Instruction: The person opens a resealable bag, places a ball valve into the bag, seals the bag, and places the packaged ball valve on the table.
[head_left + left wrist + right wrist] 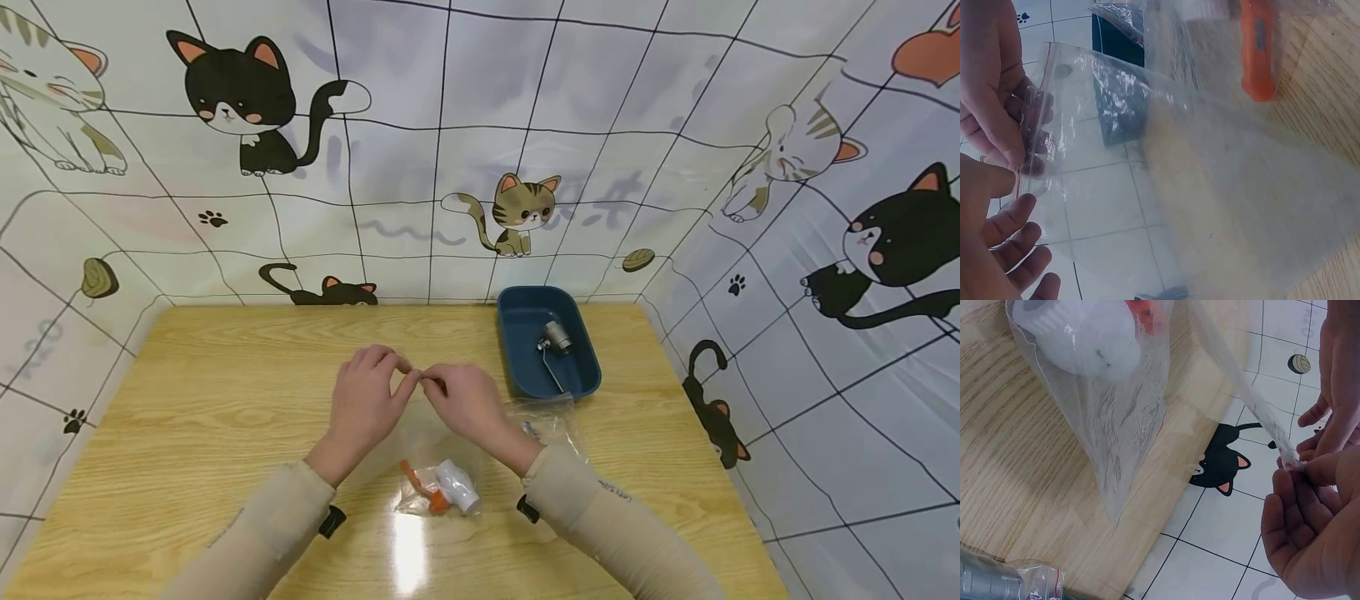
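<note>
My left hand (367,396) and right hand (468,404) meet above the table, each pinching the top edge of a clear zip bag (1116,187). Its red seal line runs down between the hands in the left wrist view, and no contents show through it. Seen from the right wrist, that bag is a thin, nearly edge-on strip. Below the hands lies another clear bag (1122,437) holding a white plastic part (456,485) and an orange part (435,498); their exact kind is unclear.
A dark blue tray (517,375) at the back right holds a silver metal cylinder (557,337) and a thin bent metal rod (552,371). Against its near end lies another clear bag (558,429), partly behind my right forearm. Patterned cloth walls (420,167) enclose the wooden table (225,375).
</note>
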{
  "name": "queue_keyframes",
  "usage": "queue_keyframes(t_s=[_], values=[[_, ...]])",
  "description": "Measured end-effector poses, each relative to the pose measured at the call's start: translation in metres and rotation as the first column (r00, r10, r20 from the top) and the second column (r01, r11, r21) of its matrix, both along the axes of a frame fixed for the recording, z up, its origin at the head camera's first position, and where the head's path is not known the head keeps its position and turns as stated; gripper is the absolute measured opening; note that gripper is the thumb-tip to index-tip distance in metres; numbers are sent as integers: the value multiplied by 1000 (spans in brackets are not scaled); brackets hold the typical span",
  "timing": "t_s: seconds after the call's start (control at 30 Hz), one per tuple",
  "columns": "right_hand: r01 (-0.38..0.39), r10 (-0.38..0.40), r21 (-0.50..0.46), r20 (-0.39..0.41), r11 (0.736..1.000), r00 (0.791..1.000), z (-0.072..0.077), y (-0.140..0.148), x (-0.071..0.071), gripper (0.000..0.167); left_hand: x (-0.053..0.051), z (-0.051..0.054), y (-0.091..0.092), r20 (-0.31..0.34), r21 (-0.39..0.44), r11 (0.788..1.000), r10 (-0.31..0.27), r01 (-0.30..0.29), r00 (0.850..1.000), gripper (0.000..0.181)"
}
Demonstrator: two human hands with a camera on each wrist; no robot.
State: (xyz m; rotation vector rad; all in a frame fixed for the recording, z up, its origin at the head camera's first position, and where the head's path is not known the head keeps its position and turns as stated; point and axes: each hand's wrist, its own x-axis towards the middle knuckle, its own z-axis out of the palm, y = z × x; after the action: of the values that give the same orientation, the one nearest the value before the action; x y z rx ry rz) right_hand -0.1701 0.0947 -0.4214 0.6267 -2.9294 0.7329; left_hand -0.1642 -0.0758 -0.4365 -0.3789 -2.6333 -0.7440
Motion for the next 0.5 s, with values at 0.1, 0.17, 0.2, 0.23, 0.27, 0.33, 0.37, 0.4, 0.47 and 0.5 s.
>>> queue_keyframes(t_s=[0.1,0.17,0.2,0.23,0.27,0.33,0.37,0.4,0.47,0.5], values=[[-6,6,-4,-19,1000,1000,0,-1,1,22,0,-1,3,1,9,1000,-2,2,1000,13],[-9,9,-12,-23,1000,1000,0,0,1,22,1,-1,4,-1,14,1000,-6,6,1000,11],[-7,7,-17,-21,1000,1000,-1,0,1,21,1,-2,5,-2,19,1000,-7,7,1000,10],[-4,4,-21,-17,1000,1000,-1,0,1,21,1,-2,5,-3,21,1000,-8,9,1000,10],[-5,4,-26,-13,1000,1000,-1,0,1,21,1,-2,5,-6,25,1000,-10,10,1000,10],[-6,5,-32,-9,999,1000,-1,0,1,20,0,-3,6,-4,33,999,-11,11,1000,12],[-8,7,-33,-8,999,1000,-1,1,1,19,0,-3,6,2,37,999,-12,12,1000,13],[-8,8,-31,-9,999,1000,-1,1,1,19,0,-3,6,10,40,999,-16,15,1000,13],[-16,16,-26,-8,1000,1000,-1,1,1,18,0,-3,7,30,45,999,-26,24,999,13],[-19,19,-22,-7,1000,1000,-1,1,1,18,0,-2,7,42,48,998,-30,28,999,12]])
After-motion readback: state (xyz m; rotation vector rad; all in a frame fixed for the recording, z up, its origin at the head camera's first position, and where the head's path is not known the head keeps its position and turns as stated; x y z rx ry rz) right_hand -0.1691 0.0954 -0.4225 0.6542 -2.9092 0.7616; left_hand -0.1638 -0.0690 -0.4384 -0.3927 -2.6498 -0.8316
